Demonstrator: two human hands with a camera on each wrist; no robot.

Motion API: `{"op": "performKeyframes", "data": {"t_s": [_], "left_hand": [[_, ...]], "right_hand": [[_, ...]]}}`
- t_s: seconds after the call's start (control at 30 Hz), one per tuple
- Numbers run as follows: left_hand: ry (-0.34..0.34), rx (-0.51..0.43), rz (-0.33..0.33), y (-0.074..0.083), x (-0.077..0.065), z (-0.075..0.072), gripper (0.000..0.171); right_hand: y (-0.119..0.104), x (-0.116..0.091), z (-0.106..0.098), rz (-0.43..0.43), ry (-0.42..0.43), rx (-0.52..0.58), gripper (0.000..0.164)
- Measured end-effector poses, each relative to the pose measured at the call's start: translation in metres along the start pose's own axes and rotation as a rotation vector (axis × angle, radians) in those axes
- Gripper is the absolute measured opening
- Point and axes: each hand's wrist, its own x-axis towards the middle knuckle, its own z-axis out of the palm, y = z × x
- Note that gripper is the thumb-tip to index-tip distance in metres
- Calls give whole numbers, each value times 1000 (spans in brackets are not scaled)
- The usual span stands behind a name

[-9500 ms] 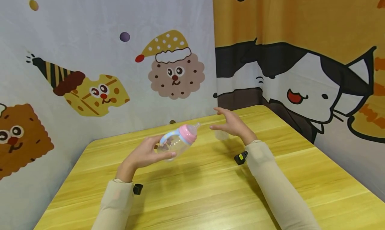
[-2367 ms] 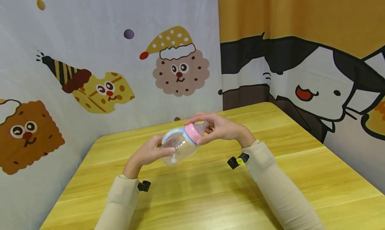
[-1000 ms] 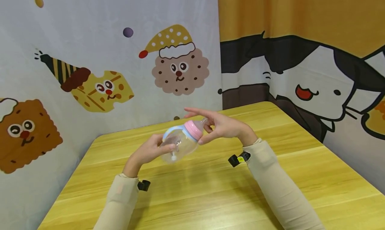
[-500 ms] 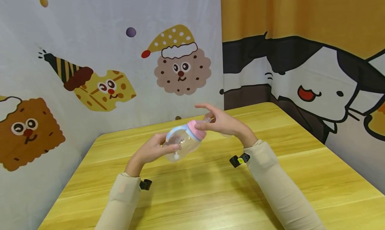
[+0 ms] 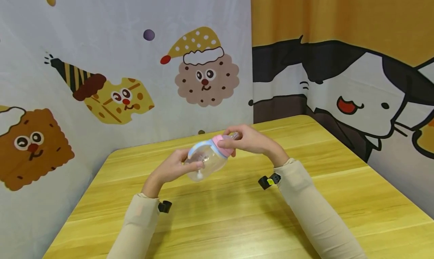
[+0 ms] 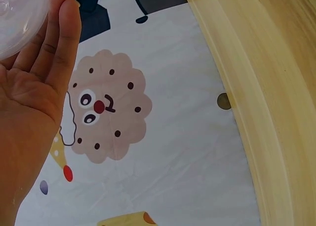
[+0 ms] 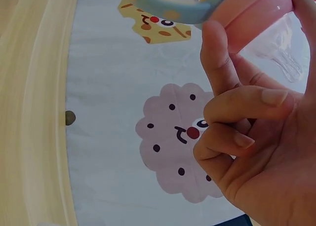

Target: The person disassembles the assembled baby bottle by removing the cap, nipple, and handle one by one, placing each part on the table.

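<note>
Over the table, a clear baby bottle (image 5: 215, 165) is held tilted, its top pointing up to the right. My left hand (image 5: 172, 168) grips its body, thumb on the near side and fingers behind. In the left wrist view the bottle's rounded base (image 6: 22, 18) lies against those fingers. My right hand (image 5: 255, 140) pinches the pink collar (image 5: 223, 149) between thumb and fingers. A clear teat (image 7: 286, 58) sticks out of the collar, partly covered by the right hand in the head view. Below the collar curves a light-blue handle (image 7: 187, 9) with yellow spots.
The wood-grain table (image 5: 217, 221) stretches beneath both hands. A white cartoon-printed cloth (image 5: 112, 63) hangs behind it, and an orange cat-printed curtain (image 5: 325, 22) hangs at the right. Each sleeve carries a small black wrist device (image 5: 165, 206).
The right hand, apart from the bottle at first, took the collar, loosened with a finger raised, and now has its fingers down on the collar again. The left hand keeps its grip.
</note>
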Motion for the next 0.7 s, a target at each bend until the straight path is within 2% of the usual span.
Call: {"op": "performKeyframes", "data": {"t_s": [0.27,0.53,0.7], "left_hand": [[-4,7,-24,2,0,0,40],[-17,7,-6,3,-1,-1,40],[-36,-33,6,3,-1,-2,41]], "right_hand": [[2,0,1,-7,-22,37,39],[1,0,-1,-41,-54,53,51],[2,0,-2,-55,-66,79,54]]}}
